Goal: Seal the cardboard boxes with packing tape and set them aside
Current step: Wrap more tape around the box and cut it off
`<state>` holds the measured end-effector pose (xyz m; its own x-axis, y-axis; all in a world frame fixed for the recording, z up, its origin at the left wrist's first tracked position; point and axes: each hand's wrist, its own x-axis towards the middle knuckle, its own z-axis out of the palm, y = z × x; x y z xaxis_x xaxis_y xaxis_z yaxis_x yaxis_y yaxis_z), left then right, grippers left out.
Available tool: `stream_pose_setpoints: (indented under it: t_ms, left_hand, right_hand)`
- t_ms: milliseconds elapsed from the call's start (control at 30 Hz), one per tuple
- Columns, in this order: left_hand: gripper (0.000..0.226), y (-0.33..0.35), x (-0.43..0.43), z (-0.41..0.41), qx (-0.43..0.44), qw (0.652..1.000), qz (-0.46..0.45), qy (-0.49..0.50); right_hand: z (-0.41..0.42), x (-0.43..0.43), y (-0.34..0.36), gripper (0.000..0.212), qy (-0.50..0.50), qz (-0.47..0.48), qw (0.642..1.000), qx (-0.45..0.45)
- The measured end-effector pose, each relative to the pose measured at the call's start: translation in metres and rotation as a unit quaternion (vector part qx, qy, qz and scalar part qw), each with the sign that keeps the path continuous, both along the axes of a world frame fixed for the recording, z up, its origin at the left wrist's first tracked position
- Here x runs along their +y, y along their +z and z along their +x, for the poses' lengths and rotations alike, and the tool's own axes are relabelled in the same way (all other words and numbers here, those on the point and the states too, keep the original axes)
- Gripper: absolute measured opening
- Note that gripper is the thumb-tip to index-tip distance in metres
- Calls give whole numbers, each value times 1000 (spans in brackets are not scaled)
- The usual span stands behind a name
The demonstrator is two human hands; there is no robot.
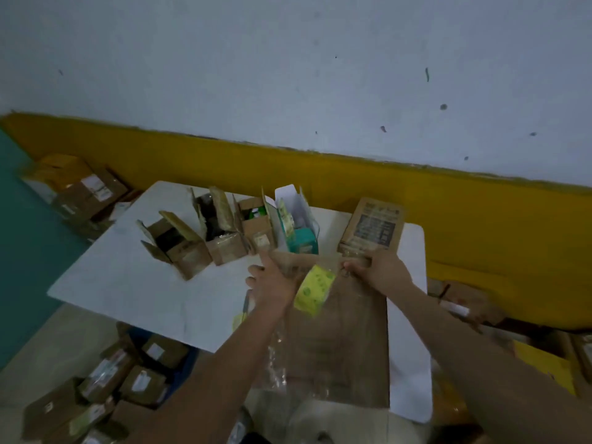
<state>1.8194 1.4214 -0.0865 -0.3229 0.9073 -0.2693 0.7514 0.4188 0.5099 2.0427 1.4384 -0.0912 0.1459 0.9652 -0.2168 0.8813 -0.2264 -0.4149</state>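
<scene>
No text readable anywhere, frame is motion-blurred. A dark printed panel is seen on the upright brown carton (371, 225) at right of centre, print illegible. Pale shipping labels are seen on the floor parcels (105, 379) at lower left, also illegible.

The tape roll (314, 290) has a yellow-green wrap with a green round mark. It sits on top of the large cardboard box (339, 331), just beside the left hand (272, 280). Whether it is held cannot be told.

The large cardboard box is plain brown corrugated with a flat top, placed at lower centre on the white counter (128, 283). Glossy clear film is seen wrinkled along its left side.

The left hand is spread, fingers straight, pressed on the box's far left corner. The right hand (376, 267) is curled, the far edge of the box gripped by its fingers.

A row of small open cartons (224, 238) with flaps up is lined along the counter's far side. A teal-and-white carton (302, 238) stands at its right end.
</scene>
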Motion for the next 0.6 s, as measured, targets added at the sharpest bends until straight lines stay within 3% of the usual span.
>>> stream_pose_setpoints:
  t_ms: [133,200,333,467,600]
  left_hand:
    - [56,-26,-13,17,-36,990,100,-96]
    - [40,-36,-17,26,-73,975,156,-143]
    - [43,-24,-17,39,-256,958,46,-121]
    - [25,-19,-14,38,-268,953,21,-139]
    - [30,-17,-25,29,-255,953,19,-161]
  right_hand:
    - [-13,-8,-47,51,-74,15,996,56]
    - [-15,-10,-57,53,-76,23,996,39]
    - [-12,-12,-65,62,-57,8,998,-20]
    - [-14,-16,-73,66,-57,-1,998,-33]
    - [-14,-14,-77,64,-54,-10,998,-31]
